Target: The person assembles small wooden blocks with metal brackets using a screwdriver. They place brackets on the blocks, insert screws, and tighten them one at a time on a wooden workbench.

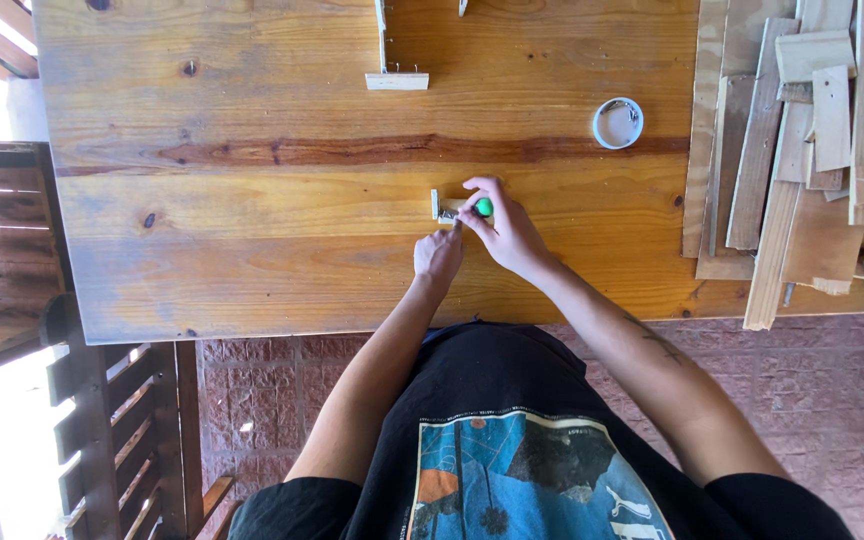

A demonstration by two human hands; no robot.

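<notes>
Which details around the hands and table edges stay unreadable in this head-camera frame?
- Small pale piece: too small, partly behind the left hand; its kind is unclear.
- Green-tipped tool: mostly wrapped by the right hand.
- White wooden frame: cut off by the top edge.
- Wood offcuts: run past the right edge.

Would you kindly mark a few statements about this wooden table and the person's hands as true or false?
1. The right hand grips a green-handled tool. True.
2. The white ring-shaped roll lies in the person's left hand. False: it lies alone on the table, far from both hands.
3. A pile of wooden slats lies at the table's right end. True.
4. Both hands are raised well above the table. False: they are close together at a small wooden piece on the tabletop.
5. The small wooden frame lies at the table's near edge. False: it lies near the far edge.
</notes>
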